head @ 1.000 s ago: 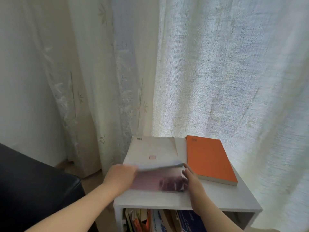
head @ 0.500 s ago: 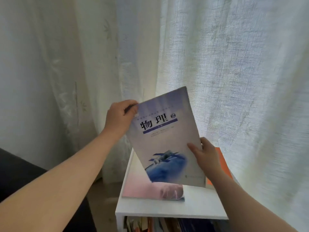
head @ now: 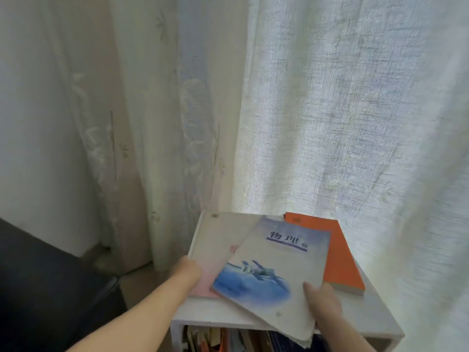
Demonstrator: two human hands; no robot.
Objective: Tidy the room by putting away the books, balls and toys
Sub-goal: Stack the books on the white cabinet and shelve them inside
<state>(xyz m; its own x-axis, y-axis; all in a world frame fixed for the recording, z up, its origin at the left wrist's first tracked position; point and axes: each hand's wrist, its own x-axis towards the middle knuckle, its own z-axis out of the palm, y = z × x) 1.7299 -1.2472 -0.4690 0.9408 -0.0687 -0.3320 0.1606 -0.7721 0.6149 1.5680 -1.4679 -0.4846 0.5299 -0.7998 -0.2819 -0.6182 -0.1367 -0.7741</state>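
Observation:
A grey-and-blue physics textbook [head: 274, 270] is tilted low over the white bookcase top [head: 368, 316], and its near corner juts past the front edge. My right hand [head: 322, 301] grips its lower right edge, thumb on the cover. It overlaps a pale pink-and-cream book [head: 215, 240] lying flat on the left. My left hand [head: 186, 273] is at that pale book's left edge, its fingers out of sight. An orange book [head: 337, 260] lies flat on the right.
Several books [head: 228, 339] stand in the compartment under the bookcase top. White curtains [head: 330, 123] hang right behind and beside the bookcase. A black sofa [head: 50, 288] fills the lower left, with a strip of floor between it and the bookcase.
The physics book was lifted off the stack and held upright, and has since come down tilted over the other books. My left hand left its top corner and dropped to the pale book's edge.

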